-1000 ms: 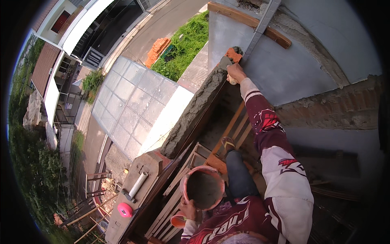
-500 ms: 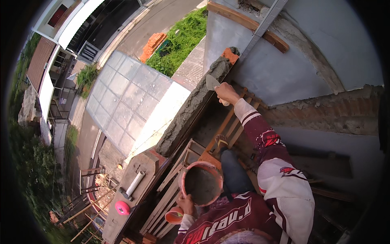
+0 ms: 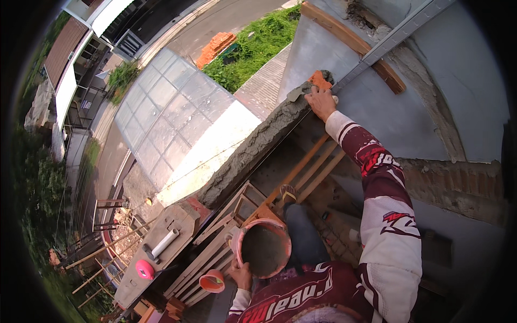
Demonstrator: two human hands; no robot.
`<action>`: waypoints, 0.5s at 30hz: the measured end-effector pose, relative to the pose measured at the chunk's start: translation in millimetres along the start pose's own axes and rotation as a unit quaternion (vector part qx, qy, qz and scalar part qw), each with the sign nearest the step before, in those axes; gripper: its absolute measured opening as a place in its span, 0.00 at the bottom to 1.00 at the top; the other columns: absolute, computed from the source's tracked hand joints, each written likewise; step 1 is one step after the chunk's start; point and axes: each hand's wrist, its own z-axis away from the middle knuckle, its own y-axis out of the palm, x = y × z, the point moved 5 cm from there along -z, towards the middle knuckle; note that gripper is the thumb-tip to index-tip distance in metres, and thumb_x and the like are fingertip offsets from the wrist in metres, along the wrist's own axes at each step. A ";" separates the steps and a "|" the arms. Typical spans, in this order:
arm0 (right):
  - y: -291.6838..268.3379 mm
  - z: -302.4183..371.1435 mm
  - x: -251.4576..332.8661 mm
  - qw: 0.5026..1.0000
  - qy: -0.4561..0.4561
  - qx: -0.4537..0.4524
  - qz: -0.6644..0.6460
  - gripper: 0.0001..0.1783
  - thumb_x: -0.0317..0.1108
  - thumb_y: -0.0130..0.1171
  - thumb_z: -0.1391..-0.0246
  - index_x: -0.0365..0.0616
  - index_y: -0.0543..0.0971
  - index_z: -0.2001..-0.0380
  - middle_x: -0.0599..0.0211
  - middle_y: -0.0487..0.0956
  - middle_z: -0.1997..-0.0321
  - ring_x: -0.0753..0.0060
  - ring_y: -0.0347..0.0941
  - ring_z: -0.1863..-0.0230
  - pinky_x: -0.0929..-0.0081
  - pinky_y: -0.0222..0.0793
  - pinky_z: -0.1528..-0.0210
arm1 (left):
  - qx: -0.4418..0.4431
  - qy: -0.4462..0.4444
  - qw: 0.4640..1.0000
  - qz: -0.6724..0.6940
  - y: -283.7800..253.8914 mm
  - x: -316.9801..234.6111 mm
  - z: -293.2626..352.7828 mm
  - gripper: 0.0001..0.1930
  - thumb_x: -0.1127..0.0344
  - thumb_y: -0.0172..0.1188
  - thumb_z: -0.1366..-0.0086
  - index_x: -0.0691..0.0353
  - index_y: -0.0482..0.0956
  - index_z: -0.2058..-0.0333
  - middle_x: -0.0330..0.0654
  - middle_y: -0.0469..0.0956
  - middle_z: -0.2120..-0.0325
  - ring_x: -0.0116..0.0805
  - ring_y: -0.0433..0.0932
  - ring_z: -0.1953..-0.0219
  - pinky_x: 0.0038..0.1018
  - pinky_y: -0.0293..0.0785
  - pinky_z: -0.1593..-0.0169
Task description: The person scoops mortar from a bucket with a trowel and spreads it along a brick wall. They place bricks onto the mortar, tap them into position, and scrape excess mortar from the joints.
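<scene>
My right hand (image 3: pixel 322 103) is closed round a trowel, whose pale handle end (image 3: pixel 335 100) sticks out beside the palm. The trowel's grey blade (image 3: pixel 297 93) lies at the far part of the wet mortar bed (image 3: pixel 253 142) along the wall top. Just beyond my fingers is an orange brick piece (image 3: pixel 320 80) with mortar on it. My left hand (image 3: pixel 240 273) grips the near left rim of an orange bucket (image 3: pixel 287 248), held close to my body. Grey mortar (image 3: pixel 264 250) partly fills the bucket. A thin line runs along the wall's inner edge.
Below stand wooden frames (image 3: pixel 215 258) and a small orange pail (image 3: pixel 212 281). A concrete ledge (image 3: pixel 180 218) at left bears a white tube (image 3: pixel 165 243) and a pink round object (image 3: pixel 144 269). A metal straightedge (image 3: pixel 396 40) slants at upper right. Beyond the wall lies a drop to a translucent roof (image 3: pixel 167 107).
My right hand has moved farther along the wall to its brick end, turning the trowel over the mortar. The bucket stays in my left hand. The view has shifted slightly.
</scene>
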 end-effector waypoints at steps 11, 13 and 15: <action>24.9 17.7 -90.9 0.929 0.238 0.016 -0.282 0.14 0.38 0.54 0.37 0.52 0.75 0.49 0.50 0.75 0.51 0.42 0.80 0.56 0.45 0.77 0.58 | -0.009 -0.014 0.999 0.047 9.1 -4.5 -2.4 0.16 0.79 0.54 0.47 0.73 0.82 0.59 0.36 0.81 0.68 0.24 0.77 0.68 0.21 0.74 0.61; 27.4 80.3 -68.2 0.868 0.266 -0.027 -0.419 0.24 0.41 0.58 0.42 0.52 0.70 0.42 0.49 0.75 0.53 0.37 0.78 0.53 0.43 0.74 0.53 | -0.017 -0.023 0.999 0.020 9.2 -13.6 -6.3 0.17 0.79 0.53 0.46 0.73 0.82 0.58 0.38 0.82 0.67 0.24 0.78 0.68 0.21 0.74 0.61; 27.9 149.0 -31.6 0.800 0.303 -0.126 -0.503 0.22 0.38 0.56 0.40 0.48 0.73 0.44 0.48 0.78 0.49 0.38 0.76 0.50 0.47 0.72 0.48 | 0.006 -0.028 0.999 0.031 14.7 -22.2 -11.8 0.14 0.77 0.54 0.46 0.72 0.81 0.60 0.37 0.81 0.69 0.24 0.76 0.71 0.21 0.73 0.65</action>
